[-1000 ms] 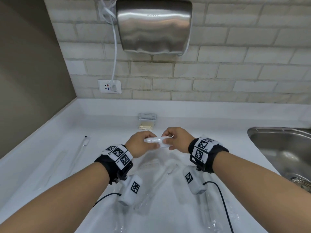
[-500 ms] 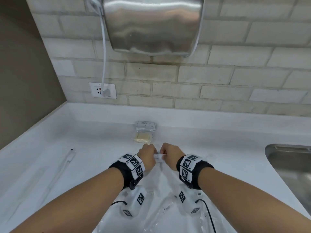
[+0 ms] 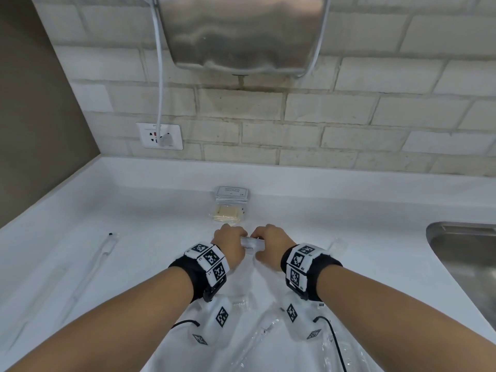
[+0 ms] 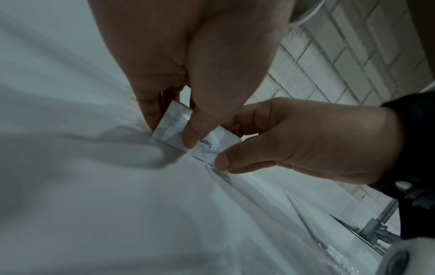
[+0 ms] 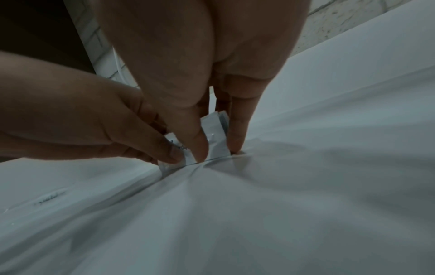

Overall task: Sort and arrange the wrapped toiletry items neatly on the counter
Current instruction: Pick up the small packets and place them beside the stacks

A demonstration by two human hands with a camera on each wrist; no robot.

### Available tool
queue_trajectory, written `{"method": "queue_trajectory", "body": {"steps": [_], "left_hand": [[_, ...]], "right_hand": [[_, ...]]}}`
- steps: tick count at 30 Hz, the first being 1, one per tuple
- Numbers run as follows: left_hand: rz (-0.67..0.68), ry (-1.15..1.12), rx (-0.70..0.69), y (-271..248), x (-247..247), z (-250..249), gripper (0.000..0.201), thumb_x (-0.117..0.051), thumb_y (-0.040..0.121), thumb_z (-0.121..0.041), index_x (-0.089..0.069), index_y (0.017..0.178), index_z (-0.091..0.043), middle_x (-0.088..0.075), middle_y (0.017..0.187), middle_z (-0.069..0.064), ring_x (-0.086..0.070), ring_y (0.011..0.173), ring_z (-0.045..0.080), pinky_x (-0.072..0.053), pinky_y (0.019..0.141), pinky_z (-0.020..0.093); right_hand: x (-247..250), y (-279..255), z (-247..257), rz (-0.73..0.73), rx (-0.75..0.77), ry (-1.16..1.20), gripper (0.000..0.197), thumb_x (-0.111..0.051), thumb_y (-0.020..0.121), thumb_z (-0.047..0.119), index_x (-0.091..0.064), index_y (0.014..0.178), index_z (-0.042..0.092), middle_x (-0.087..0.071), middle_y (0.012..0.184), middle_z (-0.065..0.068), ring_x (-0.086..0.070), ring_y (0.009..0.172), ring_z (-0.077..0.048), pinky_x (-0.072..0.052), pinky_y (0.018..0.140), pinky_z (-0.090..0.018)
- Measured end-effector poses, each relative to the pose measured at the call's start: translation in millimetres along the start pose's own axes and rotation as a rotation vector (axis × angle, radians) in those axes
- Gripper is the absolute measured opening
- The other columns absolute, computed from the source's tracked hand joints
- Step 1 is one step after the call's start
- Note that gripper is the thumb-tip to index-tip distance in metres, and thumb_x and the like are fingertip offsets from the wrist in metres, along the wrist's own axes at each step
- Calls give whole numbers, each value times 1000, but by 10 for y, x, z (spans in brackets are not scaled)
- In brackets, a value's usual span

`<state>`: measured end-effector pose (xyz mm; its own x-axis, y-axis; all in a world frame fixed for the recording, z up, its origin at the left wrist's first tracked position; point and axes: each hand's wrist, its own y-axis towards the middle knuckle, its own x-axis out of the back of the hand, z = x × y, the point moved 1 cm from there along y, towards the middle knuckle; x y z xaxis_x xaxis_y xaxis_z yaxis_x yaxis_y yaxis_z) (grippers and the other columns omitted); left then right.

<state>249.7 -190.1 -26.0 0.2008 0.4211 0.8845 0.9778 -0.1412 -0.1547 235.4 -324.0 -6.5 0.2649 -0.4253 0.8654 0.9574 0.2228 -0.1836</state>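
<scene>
Both hands hold one small white toothpaste packet (image 3: 251,245) low over the white counter (image 3: 139,210), just in front of the sorted pile. My left hand (image 3: 232,241) pinches its left end and my right hand (image 3: 268,241) pinches its right end. In the left wrist view, the left hand (image 4: 169,128) has thumb and fingers on the packet (image 4: 212,147), whose lower edge touches the counter. The right wrist view shows my right hand (image 5: 217,148) pinching the same packet (image 5: 215,134). Behind it lie a grey sachet stack (image 3: 232,193) and a yellowish wrapped soap (image 3: 228,214).
A wrapped toothbrush (image 3: 104,251) lies on the left of the counter. More clear-wrapped items (image 3: 257,334) lie under my wrists near the front edge. A steel sink (image 3: 467,261) is at the right. A hand dryer (image 3: 241,33) and a wall socket (image 3: 159,135) are on the brick wall.
Both hands have carried the packet forward and down toward the counter, nearer the sachet stack and soap. The head view has closed in on the wall.
</scene>
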Motion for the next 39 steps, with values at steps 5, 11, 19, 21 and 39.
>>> {"method": "queue_trajectory", "body": {"steps": [5, 11, 19, 21, 39], "left_hand": [[-62, -66, -23, -42, 76, 51, 44, -62, 84, -16, -61, 128, -18, -63, 125, 6, -59, 114, 21, -47, 96, 28], [-58, -136, -30, -37, 149, 128, 48, -70, 79, -23, -64, 126, -17, -67, 125, 1, -61, 116, 14, -44, 93, 17], [-32, -119, -70, -36, 147, 88, 20, -71, 76, -22, -75, 96, -17, -73, 91, 0, -59, 80, 11, -34, 56, 9], [-34, -103, -69, -29, 154, 108, 18, -73, 75, -25, -74, 92, -19, -67, 82, -5, -58, 78, 10, -33, 55, 11], [6, -37, -131, -33, 231, 102, 15, -77, 74, -27, -74, 81, -13, -58, 68, -6, -56, 71, 13, -40, 62, 21]], "right_hand": [[8, -8, -4, -39, -11, 35, 34, -50, 85, -2, -63, 114, 11, -63, 115, -13, -62, 101, -28, -50, 81, -32], [15, 14, 33, -36, -25, 22, 36, -49, 85, -2, -65, 114, 12, -66, 114, -11, -64, 100, -28, -51, 81, -33], [34, 60, 6, -18, 6, 8, 35, -54, 85, 0, -68, 115, 12, -68, 112, -10, -64, 102, -27, -50, 80, -29], [28, 75, -16, -10, 8, 18, 29, -62, 82, 6, -70, 110, 13, -70, 107, -9, -64, 95, -25, -47, 73, -26], [14, 98, -3, 5, 5, 26, 25, -67, 81, 13, -69, 107, 14, -70, 104, -8, -65, 95, -25, -47, 73, -28]]}}
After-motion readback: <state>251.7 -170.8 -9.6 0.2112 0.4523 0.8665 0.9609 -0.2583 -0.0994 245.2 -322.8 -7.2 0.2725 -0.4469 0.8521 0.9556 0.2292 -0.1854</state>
